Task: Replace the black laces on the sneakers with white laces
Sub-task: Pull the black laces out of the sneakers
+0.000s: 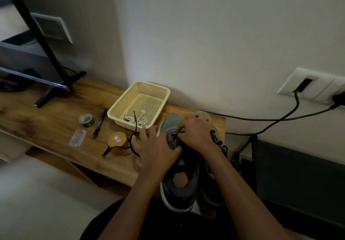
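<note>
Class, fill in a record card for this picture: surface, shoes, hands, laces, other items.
surface: wooden table against a wall
shoes: grey sneaker under both hands, second sneaker to its right
left hand: spread fingers on the sneaker
right hand: fingers curled at the eyelets, apparently pinching the black lace
black lace: trails left across a yellow jar
white laces: in the cream basket
other items: marker, tape roll, clear box
</note>
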Demonstrator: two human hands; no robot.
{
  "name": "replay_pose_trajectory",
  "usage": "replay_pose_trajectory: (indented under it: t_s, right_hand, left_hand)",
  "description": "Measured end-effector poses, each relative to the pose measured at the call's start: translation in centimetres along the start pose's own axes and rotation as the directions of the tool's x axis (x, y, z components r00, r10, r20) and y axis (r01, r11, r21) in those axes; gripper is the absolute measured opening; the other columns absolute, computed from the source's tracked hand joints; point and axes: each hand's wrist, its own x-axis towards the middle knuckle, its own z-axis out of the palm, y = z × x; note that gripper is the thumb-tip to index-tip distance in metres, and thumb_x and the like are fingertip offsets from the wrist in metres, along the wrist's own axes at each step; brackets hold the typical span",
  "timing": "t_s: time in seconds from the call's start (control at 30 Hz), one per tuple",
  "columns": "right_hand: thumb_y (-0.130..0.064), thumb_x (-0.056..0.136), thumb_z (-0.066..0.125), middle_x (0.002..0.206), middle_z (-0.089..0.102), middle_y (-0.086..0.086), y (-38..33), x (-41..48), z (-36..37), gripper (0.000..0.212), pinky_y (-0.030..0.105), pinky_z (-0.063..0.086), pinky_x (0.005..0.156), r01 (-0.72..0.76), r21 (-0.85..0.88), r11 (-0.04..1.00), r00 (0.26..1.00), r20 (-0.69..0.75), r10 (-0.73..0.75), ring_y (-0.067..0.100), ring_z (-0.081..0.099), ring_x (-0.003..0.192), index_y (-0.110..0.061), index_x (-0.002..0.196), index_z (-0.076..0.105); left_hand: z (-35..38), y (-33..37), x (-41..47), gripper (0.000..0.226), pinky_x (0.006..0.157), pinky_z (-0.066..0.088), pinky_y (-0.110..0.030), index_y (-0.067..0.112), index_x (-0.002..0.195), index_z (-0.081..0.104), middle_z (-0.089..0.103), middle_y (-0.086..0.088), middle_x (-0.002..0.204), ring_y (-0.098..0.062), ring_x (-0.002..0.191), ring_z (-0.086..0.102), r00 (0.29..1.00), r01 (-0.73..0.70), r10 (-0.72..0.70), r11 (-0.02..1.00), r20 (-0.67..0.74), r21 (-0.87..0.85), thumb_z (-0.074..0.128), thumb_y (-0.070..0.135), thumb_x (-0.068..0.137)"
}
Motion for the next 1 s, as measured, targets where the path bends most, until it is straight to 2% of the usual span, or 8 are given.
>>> replay_pose_trajectory:
  t_s: [0.1,0.23,0.43,0.6,0.7,0.8,0.9,1.0]
  right_hand:
    - [-0.022,0.085,0.060,0.120,0.053,-0.002,-0.7,0.2,0.7,0.016,0.046,0.022,0.102,0.039,-0.072,0.997,0.996,0.081,-0.033,0.027,0.032,0.122,-0.028,0.094,0.071]
    - [-0.023,0.086,0.060,0.123,0.052,-0.001,-1.2,0.5,1.1,0.013,0.046,0.021,0.104,0.051,-0.092,0.994,0.996,0.078,-0.044,0.027,0.031,0.124,-0.027,0.093,0.071]
    - [-0.028,0.089,0.056,0.119,0.051,-0.003,-1.2,0.5,1.4,0.016,0.058,-0.001,0.112,0.023,-0.204,0.979,0.999,-0.026,-0.029,0.026,0.032,0.123,-0.022,0.095,0.070]
    - [-0.019,0.092,0.049,0.117,0.054,0.002,-0.2,0.7,0.7,0.018,0.048,0.018,0.109,-0.248,-0.164,0.955,0.947,-0.251,0.203,0.027,0.039,0.117,-0.016,0.099,0.065]
    - [-0.016,0.094,0.044,0.120,0.053,0.006,0.8,0.8,0.1,0.020,0.042,0.030,0.098,-0.397,0.032,0.917,0.884,-0.258,0.391,0.030,0.039,0.116,-0.012,0.102,0.063]
    - [-0.011,0.088,0.050,0.122,0.050,0.004,0.6,1.1,0.0,0.020,0.039,0.034,0.093,-0.268,0.103,0.958,0.940,-0.188,0.283,0.028,0.038,0.114,-0.015,0.104,0.061]
    - [-0.012,0.078,0.060,0.130,0.043,-0.002,-0.4,0.8,-0.3,0.030,0.041,0.026,0.099,-0.010,0.024,1.000,0.996,-0.084,0.012,0.025,0.031,0.122,-0.026,0.104,0.063]
    - [-0.021,0.082,0.062,0.135,0.044,-0.003,-1.2,0.2,0.5,0.019,0.048,0.017,0.108,0.096,-0.097,0.991,0.994,0.067,-0.089,0.028,0.022,0.133,-0.026,0.099,0.069]
  left_hand:
    - [0.4,0.2,-0.1,0.036,0.113,0.005,-0.053,0.026,0.114,0.055,0.029,0.001,0.148,-0.028,0.143,0.006,0.998,0.032,-0.031,0.999,-0.048,0.032,0.054,0.047,0.086]
    - [0.9,0.1,0.1,0.028,0.113,0.006,-0.051,0.023,0.107,0.064,0.034,0.004,0.147,-0.025,0.143,0.009,0.994,0.042,-0.039,0.999,-0.103,0.033,0.052,0.040,0.088]
    - [1.1,-0.3,0.1,0.026,0.108,0.011,-0.046,0.020,0.095,0.070,0.047,0.007,0.134,-0.019,0.131,0.025,0.980,0.055,-0.056,0.998,-0.193,-0.010,0.050,0.034,0.086]
    - [0.9,-0.4,0.0,0.024,0.109,0.016,-0.046,0.019,0.091,0.069,0.049,0.006,0.130,-0.020,0.127,0.027,0.979,0.067,-0.073,0.997,-0.191,-0.037,0.049,0.032,0.086]
    - [0.8,-0.3,0.0,0.023,0.109,0.015,-0.046,0.019,0.090,0.069,0.048,0.006,0.130,-0.020,0.127,0.026,0.979,0.078,-0.087,0.996,-0.182,-0.054,0.050,0.032,0.086]
    - [0.8,-0.4,0.1,0.023,0.110,0.013,-0.047,0.020,0.094,0.068,0.045,0.006,0.134,-0.020,0.131,0.023,0.981,0.088,-0.097,0.994,-0.169,-0.061,0.050,0.033,0.087]
    - [0.8,-0.5,0.3,0.025,0.110,0.011,-0.048,0.020,0.100,0.067,0.042,0.004,0.137,-0.021,0.135,0.019,0.985,0.092,-0.100,0.994,-0.139,-0.065,0.050,0.035,0.089]
    - [0.9,-0.5,0.4,0.028,0.111,0.010,-0.048,0.019,0.105,0.065,0.039,0.003,0.141,-0.022,0.137,0.016,0.990,0.091,-0.096,0.995,-0.108,-0.051,0.049,0.036,0.090]
